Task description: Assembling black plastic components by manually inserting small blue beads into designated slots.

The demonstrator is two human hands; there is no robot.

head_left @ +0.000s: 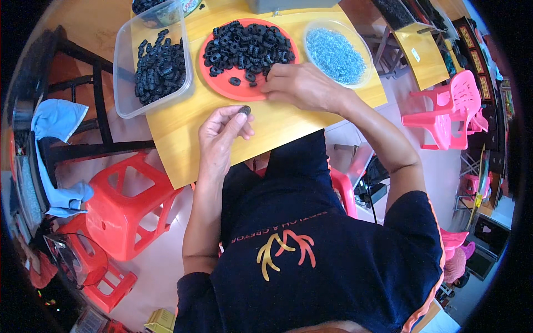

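Between the thumb and fingers of my left hand (218, 130) is a small round black plastic part (245, 110), held just off the table's near edge. My right hand (304, 86) reaches over the near right rim of a round red plate (222, 89). Its fingers are bent together at the edge of a heap of small black ring-shaped parts (247, 47). Whatever those fingertips pinch is hidden. A few loose black parts lie on the plate's bare near side, close to the right hand.
Left of the plate, a clear rectangular tub (123, 83) holds more black parts. To the right stands a round clear container (363, 77) of small light-blue pieces. A grey box (294, 4) sits at the yellow table's (177, 150) far side. Red stools (119, 216) stand at left.
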